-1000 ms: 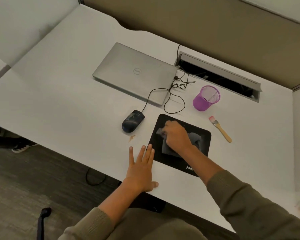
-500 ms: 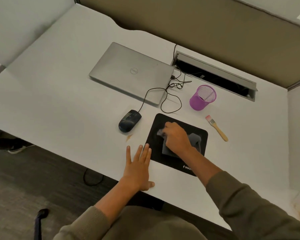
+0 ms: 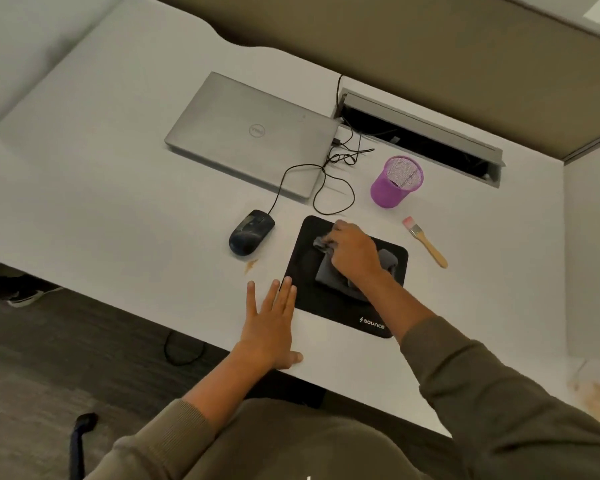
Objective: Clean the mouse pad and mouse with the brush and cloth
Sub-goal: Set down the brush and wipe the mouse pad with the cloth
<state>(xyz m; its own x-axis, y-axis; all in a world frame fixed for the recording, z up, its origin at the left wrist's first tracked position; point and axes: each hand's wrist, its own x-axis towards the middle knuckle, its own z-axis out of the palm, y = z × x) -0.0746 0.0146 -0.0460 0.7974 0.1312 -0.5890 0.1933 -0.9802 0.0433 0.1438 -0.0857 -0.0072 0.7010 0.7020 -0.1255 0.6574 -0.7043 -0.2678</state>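
Observation:
A black mouse pad (image 3: 312, 306) lies near the desk's front edge. My right hand (image 3: 355, 251) presses a grey cloth (image 3: 328, 271) onto the pad, fingers bunched on the cloth. My left hand (image 3: 269, 323) lies flat on the desk, fingers spread, its fingertips touching the pad's left edge. A dark wired mouse (image 3: 250, 232) sits on the desk left of the pad. A wooden-handled brush (image 3: 425, 242) with pink bristles lies to the right of the pad.
A closed silver laptop (image 3: 253, 133) lies behind the mouse, with the mouse cable (image 3: 340, 188) looping beside it. A purple mesh cup (image 3: 395, 183) stands behind the pad. An open cable tray (image 3: 420, 136) runs along the back. A brown smear (image 3: 250, 266) marks the desk.
My right hand has shifted the cloth slightly on the pad. My left hand stays flat at the pad's left edge.

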